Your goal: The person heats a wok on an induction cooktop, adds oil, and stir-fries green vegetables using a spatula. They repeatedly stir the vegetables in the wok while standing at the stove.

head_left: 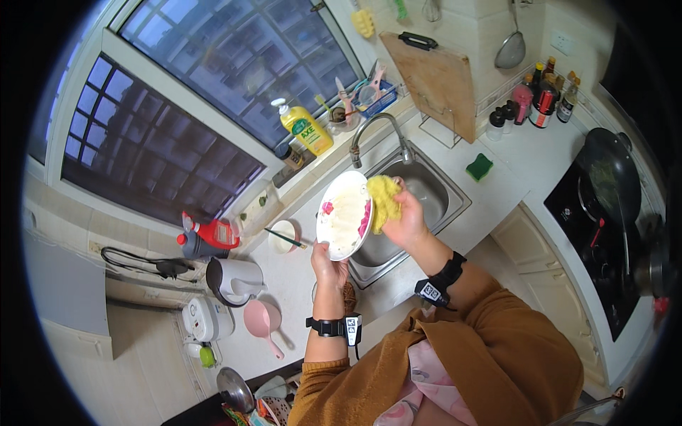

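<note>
My left hand (328,266) grips the lower rim of a white plate (341,218) with pink flowers, tilted up over the sink's left part. Its face carries a pale yellowish smear and a few small bits. A fluffy yellow cloth (384,205) is in my right hand (407,218), close against the plate's right edge; whether it touches the plate I cannot tell. Below both lies the stainless steel sink (453,205), with a curved metal faucet (379,118) at its back. Much of the left basin is hidden behind the plate and hands.
A yellow dish soap bottle (306,130) stands on the window ledge. On the counter are a white bowl with chopsticks (283,237), a pink dipper (262,318), a white electric kettle (240,279) and a green sponge (479,167). A wok (610,175) sits on the cooktop at right.
</note>
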Available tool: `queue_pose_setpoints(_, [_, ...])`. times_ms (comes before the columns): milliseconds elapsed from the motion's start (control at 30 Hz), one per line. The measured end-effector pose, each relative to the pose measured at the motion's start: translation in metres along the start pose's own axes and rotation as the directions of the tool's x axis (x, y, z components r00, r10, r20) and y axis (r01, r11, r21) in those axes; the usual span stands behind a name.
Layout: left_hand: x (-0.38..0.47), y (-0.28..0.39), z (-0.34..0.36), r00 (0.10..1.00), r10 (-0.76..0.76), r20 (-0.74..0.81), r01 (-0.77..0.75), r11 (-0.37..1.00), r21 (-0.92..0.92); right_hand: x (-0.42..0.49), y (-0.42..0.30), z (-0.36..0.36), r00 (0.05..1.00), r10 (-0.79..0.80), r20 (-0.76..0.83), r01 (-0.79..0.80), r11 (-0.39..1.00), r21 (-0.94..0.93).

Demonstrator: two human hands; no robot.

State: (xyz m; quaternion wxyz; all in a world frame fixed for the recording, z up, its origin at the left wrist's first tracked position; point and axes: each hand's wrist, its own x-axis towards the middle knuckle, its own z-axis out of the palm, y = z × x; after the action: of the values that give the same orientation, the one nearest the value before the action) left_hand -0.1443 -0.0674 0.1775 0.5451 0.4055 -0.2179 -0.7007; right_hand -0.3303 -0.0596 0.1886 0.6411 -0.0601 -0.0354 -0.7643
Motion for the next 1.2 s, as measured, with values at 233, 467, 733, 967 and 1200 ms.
queue_pose_setpoints(233, [-0.003, 0.003, 0.031, 0.985, 0.117, 0.126, -0.120, 0.993, 0.016, -0.055, -0.004, 0.018, 0.823, -0.050, 0.566, 0.567, 0.137, -0.812])
queue_pose_setpoints(467, [-0.025, 0.022, 0.072, 0.899, 0.357, 0.255, -0.414, 0.883, 0.224, -0.002, -0.041, 0.025, 0.980, -0.196, 0.045, 0.200, 0.925, -0.323])
queue_pose_setpoints(733, [-0.031, 0.036, 0.069, 0.926, 0.113, 0.360, -0.261, 0.882, 0.392, 0.043, -0.087, 0.032, 0.973, 0.229, 0.040, -0.163, 0.795, -0.584])
queue_pose_setpoints(967, [-0.017, 0.009, 0.064, 0.819, -0.380, 0.430, 0.259, 0.913, 0.315, 0.067, -0.068, -0.010, 0.685, 0.728, -0.035, -0.691, 0.634, -0.348])
queue_pose_setpoints(1200, [-0.010, -0.013, 0.076, 0.913, -0.187, 0.362, 0.113, 0.970, 0.215, -0.001, -0.047, -0.018, 0.918, 0.382, 0.107, -0.257, 0.777, -0.574])
